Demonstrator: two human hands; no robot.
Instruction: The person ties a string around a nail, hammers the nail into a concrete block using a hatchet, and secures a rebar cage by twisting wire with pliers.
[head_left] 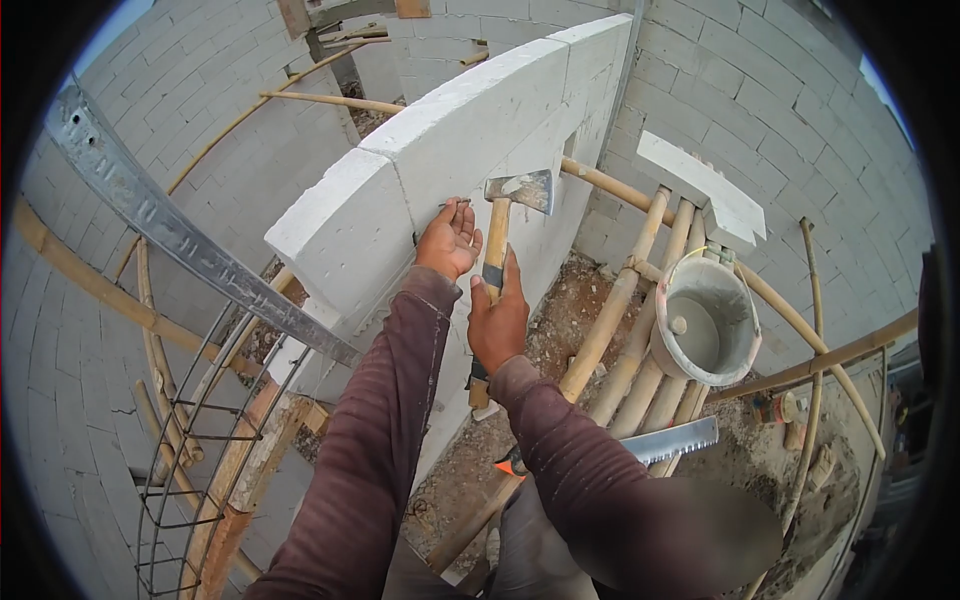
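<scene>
My right hand [500,315] is wrapped round the wooden handle of a hatchet [498,225], with its steel head up and its blade facing right. Dark bands circle the handle. My left hand [450,240] is beside the hatchet head, its fingers curled and pinching a small thin dark piece that looks like a nail [456,204]. Both hands are in front of the white block wall [480,130], close to a vertical joint near its top edge. Whether the nail touches the wall is hard to make out.
Bamboo poles [615,335] form a scaffold at the right, bearing a bucket [700,330] of grey mix, a white block [700,190] and a handsaw [670,440]. A metal bar [190,225] slants across the left, above a rebar cage [190,470]. Rubble covers the ground below.
</scene>
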